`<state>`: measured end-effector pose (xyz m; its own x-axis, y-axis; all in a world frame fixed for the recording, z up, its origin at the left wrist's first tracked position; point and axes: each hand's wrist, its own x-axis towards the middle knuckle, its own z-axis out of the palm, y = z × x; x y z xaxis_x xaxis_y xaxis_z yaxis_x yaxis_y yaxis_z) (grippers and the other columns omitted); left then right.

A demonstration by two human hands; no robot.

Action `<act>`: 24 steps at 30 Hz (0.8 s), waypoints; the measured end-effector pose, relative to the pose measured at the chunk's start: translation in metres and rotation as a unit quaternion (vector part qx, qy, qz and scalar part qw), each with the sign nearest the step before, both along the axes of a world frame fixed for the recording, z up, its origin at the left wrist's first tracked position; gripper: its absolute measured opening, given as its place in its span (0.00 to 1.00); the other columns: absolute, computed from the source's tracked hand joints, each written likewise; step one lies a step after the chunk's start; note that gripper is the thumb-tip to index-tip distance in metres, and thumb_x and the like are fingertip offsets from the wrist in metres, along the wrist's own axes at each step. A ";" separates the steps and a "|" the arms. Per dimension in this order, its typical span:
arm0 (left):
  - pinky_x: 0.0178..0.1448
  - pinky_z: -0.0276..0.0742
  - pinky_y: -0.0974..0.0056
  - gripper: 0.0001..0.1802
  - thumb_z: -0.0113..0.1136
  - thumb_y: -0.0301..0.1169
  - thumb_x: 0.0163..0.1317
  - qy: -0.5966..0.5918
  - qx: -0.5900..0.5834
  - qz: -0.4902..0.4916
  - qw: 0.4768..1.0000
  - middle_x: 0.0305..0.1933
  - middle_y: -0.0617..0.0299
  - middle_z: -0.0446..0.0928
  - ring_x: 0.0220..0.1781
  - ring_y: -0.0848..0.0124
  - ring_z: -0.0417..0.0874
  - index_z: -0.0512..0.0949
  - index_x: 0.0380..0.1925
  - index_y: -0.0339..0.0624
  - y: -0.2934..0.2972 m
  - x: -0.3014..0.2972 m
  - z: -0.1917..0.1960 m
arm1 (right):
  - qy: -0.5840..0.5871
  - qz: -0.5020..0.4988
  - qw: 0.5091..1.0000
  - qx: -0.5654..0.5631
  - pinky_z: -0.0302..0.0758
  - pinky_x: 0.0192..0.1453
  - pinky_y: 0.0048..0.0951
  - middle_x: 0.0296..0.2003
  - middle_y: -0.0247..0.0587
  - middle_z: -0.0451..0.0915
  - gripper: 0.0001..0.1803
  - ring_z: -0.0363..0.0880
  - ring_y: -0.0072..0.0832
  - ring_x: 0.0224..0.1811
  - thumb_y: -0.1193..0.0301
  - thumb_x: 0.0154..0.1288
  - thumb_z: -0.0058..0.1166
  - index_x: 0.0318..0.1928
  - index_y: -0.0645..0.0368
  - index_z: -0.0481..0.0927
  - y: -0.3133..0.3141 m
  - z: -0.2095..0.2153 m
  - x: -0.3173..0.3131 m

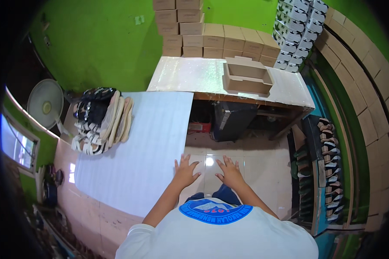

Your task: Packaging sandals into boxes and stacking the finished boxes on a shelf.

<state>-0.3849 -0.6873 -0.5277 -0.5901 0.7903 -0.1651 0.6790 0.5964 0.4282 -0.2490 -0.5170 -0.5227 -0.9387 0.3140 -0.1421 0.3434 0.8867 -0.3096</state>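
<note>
Both hands are held out in front of my body, over the tiled floor, with nothing in them. The fingers of my left hand [186, 172] are spread, close to the right edge of the white-topped table [160, 142]. My right hand [230, 172] has its fingers apart too, a short way from the left one. On the left table lies a pile of sandals [101, 121], some black with shiny trim, others white and beige. Farther off, an open, empty brown cardboard box [248, 80] rests on a second table with a pale, glossy cover [186, 71].
Brown boxes [190, 28] are stacked against the green wall, beside patterned black-and-white boxes [296, 34]. A rack of sandals [329, 168] stands right, under shelves of boxes [354, 86]. A fan [46, 103] is at left. A dark case [234, 121] sits beneath the far table.
</note>
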 end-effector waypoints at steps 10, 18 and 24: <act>0.66 0.37 0.34 0.26 0.60 0.45 0.51 -0.001 0.007 0.073 0.997 0.67 0.45 0.50 0.70 0.44 0.43 0.73 0.51 0.54 -0.120 0.036 -0.009 | -0.010 0.053 0.999 -0.007 0.52 0.64 0.56 0.65 0.53 0.51 0.33 0.53 0.45 0.67 0.57 0.57 0.54 0.62 0.46 0.61 -0.085 -0.004 0.026; 0.64 0.39 0.33 0.25 0.60 0.45 0.51 -0.013 -0.048 -0.025 0.998 0.66 0.46 0.52 0.70 0.45 0.44 0.72 0.51 0.57 -0.154 0.075 -0.011 | -0.019 0.012 0.999 -0.048 0.55 0.63 0.56 0.65 0.53 0.52 0.31 0.57 0.45 0.64 0.57 0.56 0.54 0.60 0.47 0.64 -0.128 -0.022 0.063; 0.64 0.40 0.32 0.24 0.60 0.44 0.51 -0.008 0.023 -0.029 0.999 0.66 0.48 0.52 0.69 0.45 0.45 0.73 0.50 0.56 -0.180 0.063 0.000 | 0.015 -0.008 0.995 -0.097 0.57 0.62 0.56 0.63 0.52 0.56 0.28 0.60 0.44 0.63 0.59 0.55 0.55 0.57 0.48 0.68 -0.178 -0.019 0.061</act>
